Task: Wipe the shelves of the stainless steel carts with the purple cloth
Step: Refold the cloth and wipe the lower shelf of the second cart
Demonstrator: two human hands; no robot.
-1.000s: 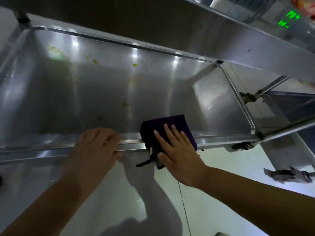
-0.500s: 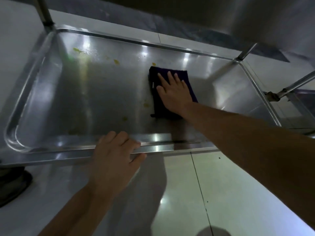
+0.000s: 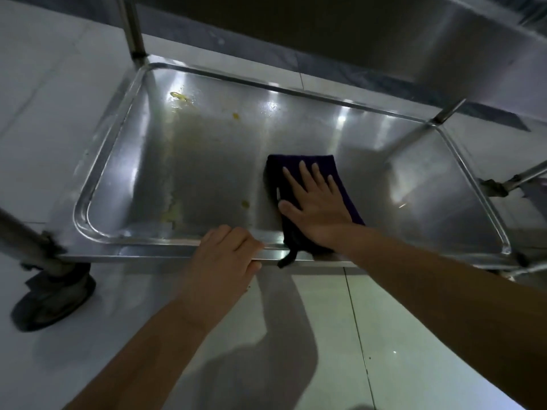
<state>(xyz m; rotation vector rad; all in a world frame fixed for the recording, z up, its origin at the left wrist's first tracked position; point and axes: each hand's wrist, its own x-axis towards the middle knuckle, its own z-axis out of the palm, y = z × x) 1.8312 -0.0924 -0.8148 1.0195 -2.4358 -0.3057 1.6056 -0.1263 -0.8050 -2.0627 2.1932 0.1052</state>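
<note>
Right hand [image 3: 318, 207], cloth [image 3: 337, 173] nearer front rim.

Above the bottom shelf [image 3: 207, 161] the upper shelf [image 3: 444, 48] is overhanging the far side, closing off room from above there, while the near side is lying open to reach. Corner posts [image 3: 133, 34] are standing at the far corners and a raised rim [image 3: 97, 173] is running round the shelf's edge. The left hand [image 3: 225, 255] gripping the near rim and the right hand [image 3: 316, 205] pressing the purple cloth [image 3: 334, 173] are taking up the near middle, leaving the shelf's left and right stretches free.
</note>
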